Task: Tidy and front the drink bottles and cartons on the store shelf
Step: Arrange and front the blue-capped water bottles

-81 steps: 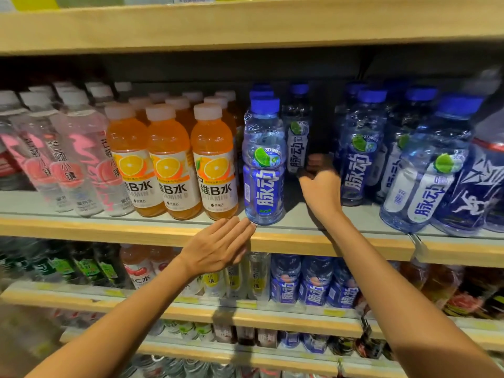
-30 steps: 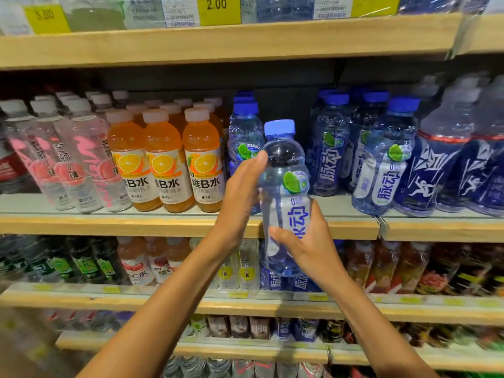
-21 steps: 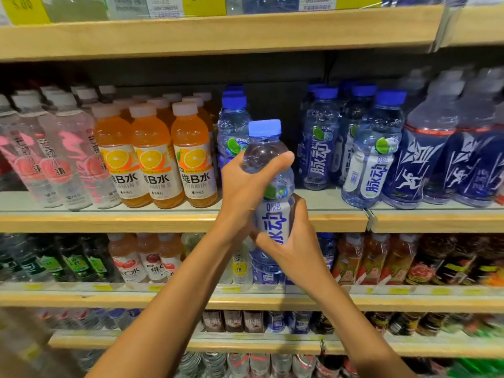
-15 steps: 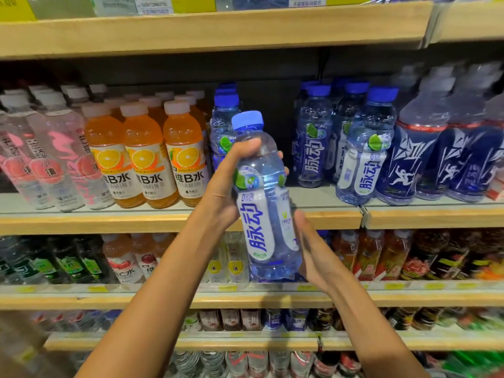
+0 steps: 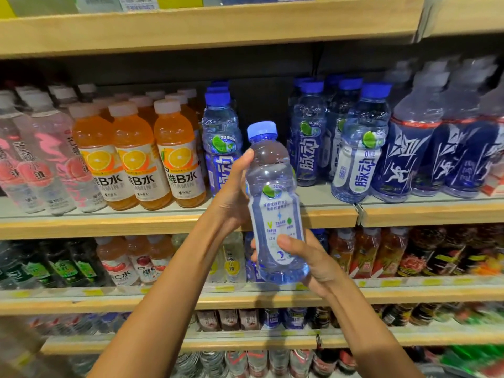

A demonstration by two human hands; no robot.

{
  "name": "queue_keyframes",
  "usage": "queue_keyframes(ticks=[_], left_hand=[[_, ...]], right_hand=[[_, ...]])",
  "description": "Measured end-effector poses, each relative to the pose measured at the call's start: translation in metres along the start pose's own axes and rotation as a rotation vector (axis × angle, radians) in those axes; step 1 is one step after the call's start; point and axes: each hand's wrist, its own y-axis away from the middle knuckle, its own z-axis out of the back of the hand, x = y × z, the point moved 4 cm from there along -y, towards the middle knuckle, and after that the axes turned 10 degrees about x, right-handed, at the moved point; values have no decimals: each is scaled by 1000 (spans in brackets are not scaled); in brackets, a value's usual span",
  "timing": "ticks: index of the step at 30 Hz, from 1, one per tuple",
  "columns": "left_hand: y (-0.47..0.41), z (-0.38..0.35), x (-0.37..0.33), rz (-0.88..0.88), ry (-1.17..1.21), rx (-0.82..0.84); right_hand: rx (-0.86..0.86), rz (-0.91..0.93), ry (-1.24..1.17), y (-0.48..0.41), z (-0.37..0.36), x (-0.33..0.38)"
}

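Head view: the left hand (image 5: pixel 231 197) grasps the upper body of a blue-capped drink bottle (image 5: pixel 272 186), thumb up near its shoulder. The right hand (image 5: pixel 313 263) wraps the lower body, thumb lying across the label. The bottle is held upright in the air, just in front of the front edge of the middle shelf (image 5: pixel 109 227), and it touches nothing on the shelf. Its fine-print side faces the camera, so the brand face appears to point the wrong way. Behind it the shelf shows a bare lane between a single file of blue-capped bottles (image 5: pixel 221 148) on the left and a cluster of the same brand (image 5: pixel 308 143) on the right.

To do this well, I judge: twist the bottle until the large lettering faces outward. Then lower it flat into that lane at the front edge, level with the orange vitamin bottles (image 5: pixel 177 159), without knocking the neighbours.
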Motion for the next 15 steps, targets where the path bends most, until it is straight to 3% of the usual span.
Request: queue_keyframes(ticks=[4,7,12,15], left_hand=[[10,5,-16,-174,-443,-312],[14,-12,-26,-308,-643,-396],[7,-42,-23,-351,-642,-487],[3,-41,-18,-354,-626,-604]], right_hand=[[-80,175,292,5,1,21],[-233,227,433,7,2,24],[-606,290,833,12,-4,19],[-681,258,932,12,-9,14]])
